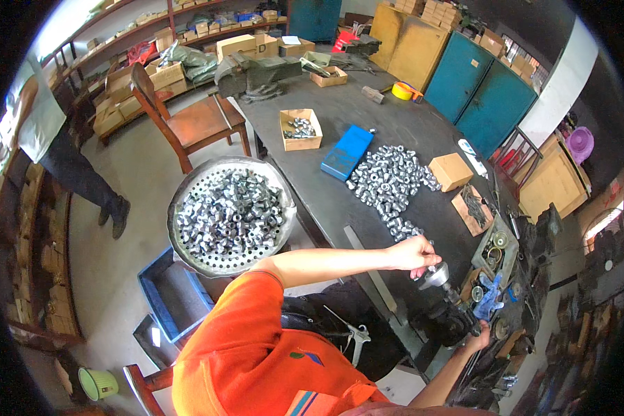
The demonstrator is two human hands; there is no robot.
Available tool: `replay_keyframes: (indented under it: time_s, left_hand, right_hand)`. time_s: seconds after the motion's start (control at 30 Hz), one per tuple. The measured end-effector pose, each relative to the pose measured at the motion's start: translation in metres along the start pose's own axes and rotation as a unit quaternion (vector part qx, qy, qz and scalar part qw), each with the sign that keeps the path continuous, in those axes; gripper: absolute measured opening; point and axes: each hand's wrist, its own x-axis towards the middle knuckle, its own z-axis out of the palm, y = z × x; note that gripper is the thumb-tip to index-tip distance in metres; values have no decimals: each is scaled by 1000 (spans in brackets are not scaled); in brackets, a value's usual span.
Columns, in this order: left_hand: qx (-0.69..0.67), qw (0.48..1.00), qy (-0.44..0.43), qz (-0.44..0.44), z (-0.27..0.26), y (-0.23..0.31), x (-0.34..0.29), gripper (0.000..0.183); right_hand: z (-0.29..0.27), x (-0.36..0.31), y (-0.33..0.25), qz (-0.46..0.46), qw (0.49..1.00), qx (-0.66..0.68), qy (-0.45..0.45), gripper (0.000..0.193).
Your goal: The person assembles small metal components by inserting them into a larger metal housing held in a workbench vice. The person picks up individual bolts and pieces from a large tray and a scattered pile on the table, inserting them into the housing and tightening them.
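My left hand (414, 255) reaches across the dark workbench, its fingers bent together just above a silver round metal part (435, 276). Whatever lies between those fingers is too small to make out. That silver part sits at the end of a dark bench-mounted fixture (454, 315). Lower down, my right hand (478, 336) is closed at the side of the fixture; what it grips is hidden. Beyond my left hand a heap of shiny metal fittings (388, 177) spreads over the bench, and its near end trails toward my fingers.
A perforated metal pan (175, 232) full of fittings stands left of the bench (291, 166). On the bench are a blue box (347, 152), small cartons (451, 172) and a blue glove (490, 297). An air blow gun (357, 340) hangs near my lap. Someone stands (55, 139) at far left.
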Motion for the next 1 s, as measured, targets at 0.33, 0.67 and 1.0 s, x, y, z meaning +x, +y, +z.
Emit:
replay_keyframes:
  time_s: [0.33,0.67,1.0]
  left_hand:
    - [-80,996,8,-41,-5,-4,-2,33]
    - [-107,993,-3,-41,-10,-3,-2,27]
    - [91,961,227,-133,-123,-3,-140,23]
  right_hand:
    - [22,-102,-148,-112,947,299,-32,22]
    - [-5,-123,-45,78,985,148,38,21]
    - [6,-116,-50,128,982,124,68,21]
